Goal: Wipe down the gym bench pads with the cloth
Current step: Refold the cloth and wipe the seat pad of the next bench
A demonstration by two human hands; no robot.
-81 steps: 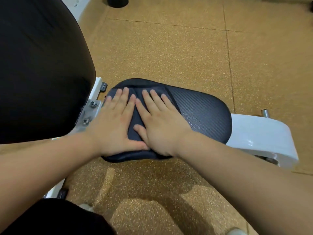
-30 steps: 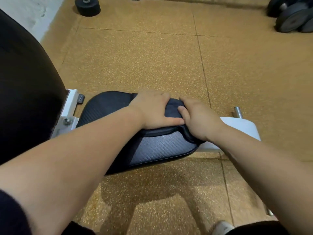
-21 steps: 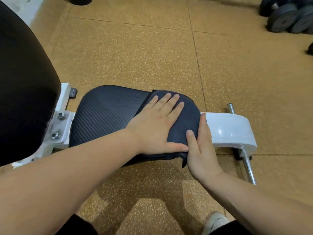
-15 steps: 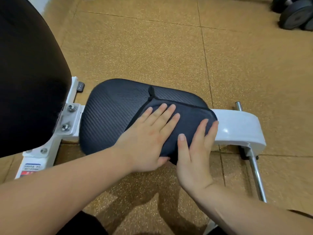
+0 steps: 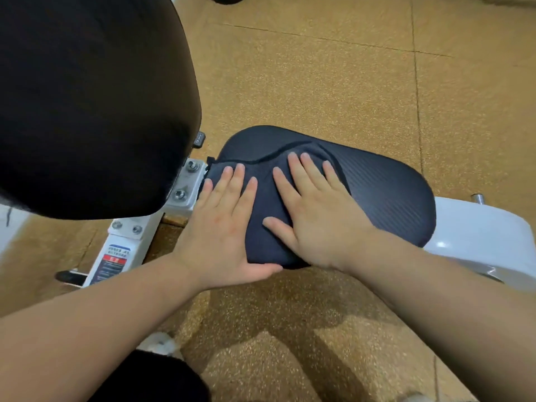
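The black back pad (image 5: 87, 97) fills the view from nine to twelve o'clock, above the bench's white frame (image 5: 185, 187). The left hand (image 5: 223, 224) lies flat, fingers straight and pointing to one o'clock, pressing the dark cloth (image 5: 262, 204). The cloth covers the nine-o'clock end of the seat pad (image 5: 385, 192). On the cloth's three-o'clock side the right hand (image 5: 313, 216) presses it too, fingers spread flat toward eleven.

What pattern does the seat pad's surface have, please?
Fine diagonal ribbing on the dark seat pad, clearest in the head view.
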